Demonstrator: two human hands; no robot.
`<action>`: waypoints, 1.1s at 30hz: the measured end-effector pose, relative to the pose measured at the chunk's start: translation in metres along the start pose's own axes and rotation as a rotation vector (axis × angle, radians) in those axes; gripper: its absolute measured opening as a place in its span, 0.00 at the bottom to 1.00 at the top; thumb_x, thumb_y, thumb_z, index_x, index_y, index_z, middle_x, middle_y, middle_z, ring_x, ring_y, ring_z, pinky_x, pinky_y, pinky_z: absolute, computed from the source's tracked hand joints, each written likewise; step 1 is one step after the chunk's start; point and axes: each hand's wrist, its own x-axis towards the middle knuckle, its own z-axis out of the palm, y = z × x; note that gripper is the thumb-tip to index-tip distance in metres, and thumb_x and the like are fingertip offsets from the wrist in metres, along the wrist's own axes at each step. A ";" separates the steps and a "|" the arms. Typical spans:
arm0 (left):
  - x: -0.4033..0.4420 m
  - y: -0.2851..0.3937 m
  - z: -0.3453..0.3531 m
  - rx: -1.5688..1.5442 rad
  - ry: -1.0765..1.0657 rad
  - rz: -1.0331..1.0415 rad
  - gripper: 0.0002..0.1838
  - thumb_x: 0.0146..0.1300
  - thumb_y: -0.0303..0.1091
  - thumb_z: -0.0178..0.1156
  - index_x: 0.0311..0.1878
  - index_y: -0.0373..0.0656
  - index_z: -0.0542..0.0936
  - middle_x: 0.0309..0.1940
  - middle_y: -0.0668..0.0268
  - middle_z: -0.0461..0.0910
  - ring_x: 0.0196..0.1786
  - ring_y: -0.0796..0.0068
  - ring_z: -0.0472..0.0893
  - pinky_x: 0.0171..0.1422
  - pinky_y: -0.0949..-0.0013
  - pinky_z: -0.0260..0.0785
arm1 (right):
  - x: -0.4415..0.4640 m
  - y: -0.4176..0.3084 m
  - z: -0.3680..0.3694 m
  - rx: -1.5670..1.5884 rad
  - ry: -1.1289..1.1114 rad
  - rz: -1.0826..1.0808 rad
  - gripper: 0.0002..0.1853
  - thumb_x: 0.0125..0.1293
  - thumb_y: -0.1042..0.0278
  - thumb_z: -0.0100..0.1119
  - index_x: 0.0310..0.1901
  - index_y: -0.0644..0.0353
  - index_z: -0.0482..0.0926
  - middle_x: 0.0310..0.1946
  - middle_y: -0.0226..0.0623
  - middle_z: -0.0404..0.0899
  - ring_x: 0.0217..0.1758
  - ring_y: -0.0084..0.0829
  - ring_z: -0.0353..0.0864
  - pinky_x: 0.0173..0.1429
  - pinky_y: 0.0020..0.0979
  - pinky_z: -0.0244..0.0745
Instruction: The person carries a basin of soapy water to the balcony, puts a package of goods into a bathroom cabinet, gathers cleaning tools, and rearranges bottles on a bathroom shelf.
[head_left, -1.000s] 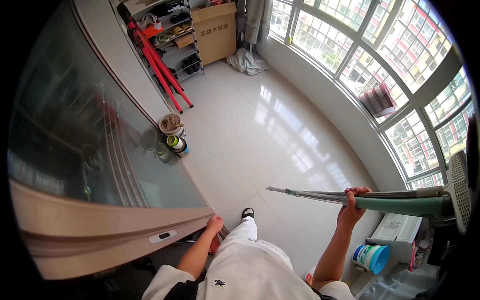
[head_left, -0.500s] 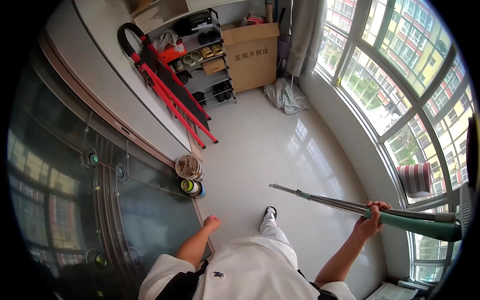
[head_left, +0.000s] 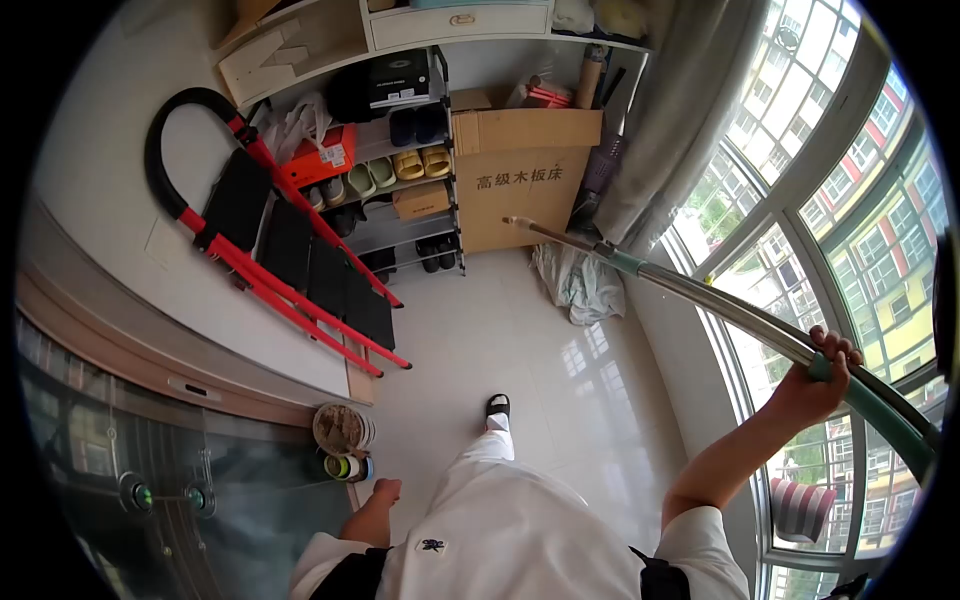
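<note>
My right hand (head_left: 825, 378) is closed around a long metal pole (head_left: 725, 308) with green parts, held up at the right in front of the window. The pole slants up and to the left, and its narrow, brownish tip (head_left: 518, 222) appears in front of the cardboard box. The pole's thick green end runs off toward the right edge, where the rest is lost in the dark border. Low at my left side, my left hand (head_left: 384, 493) is curled closed with nothing seen in it. It is nearest to the small cans and the bucket by the glass door.
A red and black folding step ladder (head_left: 290, 255) leans on the left wall. Behind it stands a shoe rack (head_left: 385, 235) beside a cardboard box (head_left: 525, 180). Crumpled plastic sheeting (head_left: 580, 285), a bucket (head_left: 340, 430) and cans (head_left: 347, 467) are on the floor. Windows (head_left: 780, 260) line the right.
The view has tilted up and shifted toward the shoe rack. My right hand has raised the pole, whose tip now points higher. My left hand stays low at my side.
</note>
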 end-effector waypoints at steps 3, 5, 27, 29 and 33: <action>0.067 0.198 -0.012 0.172 0.100 0.378 0.25 0.54 0.49 0.60 0.43 0.33 0.77 0.39 0.48 0.81 0.43 0.55 0.81 0.47 0.54 0.72 | 0.090 0.057 -0.003 0.021 -0.035 -0.105 0.10 0.57 0.80 0.51 0.40 0.57 0.69 0.33 0.35 0.71 0.42 0.32 0.73 0.57 0.41 0.68; 0.027 0.335 -0.042 -0.097 0.335 0.585 0.34 0.53 0.55 0.60 0.52 0.32 0.73 0.49 0.47 0.78 0.56 0.50 0.76 0.60 0.54 0.67 | 0.145 0.112 0.055 0.023 -0.088 -0.096 0.07 0.57 0.80 0.50 0.38 0.59 0.72 0.34 0.39 0.76 0.44 0.37 0.77 0.59 0.45 0.68; -0.073 1.168 -0.096 0.448 0.778 1.249 0.38 0.48 0.48 0.67 0.60 0.41 0.67 0.55 0.55 0.68 0.63 0.55 0.62 0.73 0.42 0.42 | 0.483 0.490 0.111 -0.465 -0.252 -0.091 0.14 0.63 0.80 0.49 0.47 0.80 0.71 0.45 0.55 0.76 0.48 0.46 0.77 0.59 0.46 0.72; -0.080 1.159 -0.085 0.449 0.845 1.215 0.34 0.47 0.48 0.68 0.57 0.43 0.70 0.52 0.57 0.69 0.60 0.55 0.64 0.72 0.42 0.42 | 0.504 0.508 0.131 -0.340 0.008 -0.079 0.14 0.65 0.73 0.50 0.46 0.76 0.73 0.42 0.51 0.78 0.47 0.43 0.78 0.53 0.44 0.75; -0.071 1.163 -0.084 0.434 0.832 1.234 0.30 0.42 0.47 0.70 0.47 0.43 0.73 0.47 0.58 0.70 0.58 0.55 0.65 0.72 0.35 0.40 | 0.528 0.514 0.222 -0.275 -0.124 -0.090 0.04 0.52 0.79 0.46 0.22 0.62 0.65 0.17 0.36 0.64 0.19 0.29 0.67 0.22 0.28 0.65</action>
